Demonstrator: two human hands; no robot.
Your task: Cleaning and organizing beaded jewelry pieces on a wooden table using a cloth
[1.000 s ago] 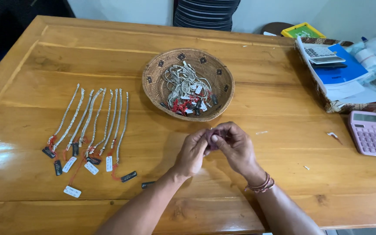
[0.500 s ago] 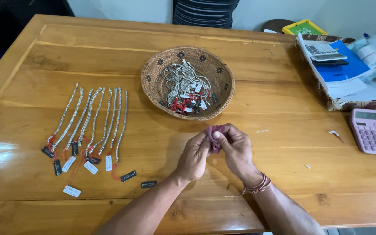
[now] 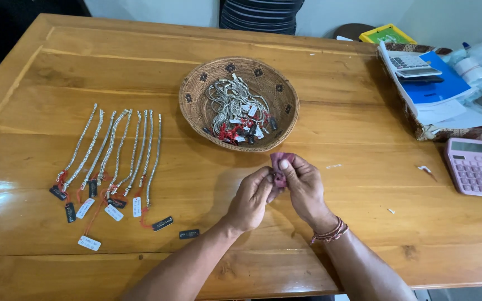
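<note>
The pinkish cloth [image 3: 279, 163] was mostly buried between the left hand [image 3: 250, 198] and right hand [image 3: 304, 188], so whatever lay inside it could not be told. At twelve o'clock a striped stack [image 3: 260, 13] was cut by the top edge. The tangled chains in the basket [image 3: 196, 120] were too small to count

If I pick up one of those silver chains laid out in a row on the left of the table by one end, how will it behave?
The silver chains would probably hang limp, not stiff: they look finely linked, and those in the woven basket lie in a tangled heap. The tags tied on red string would likely dangle and swing. Neighbours lie close together, so one tag could snag another.
</note>
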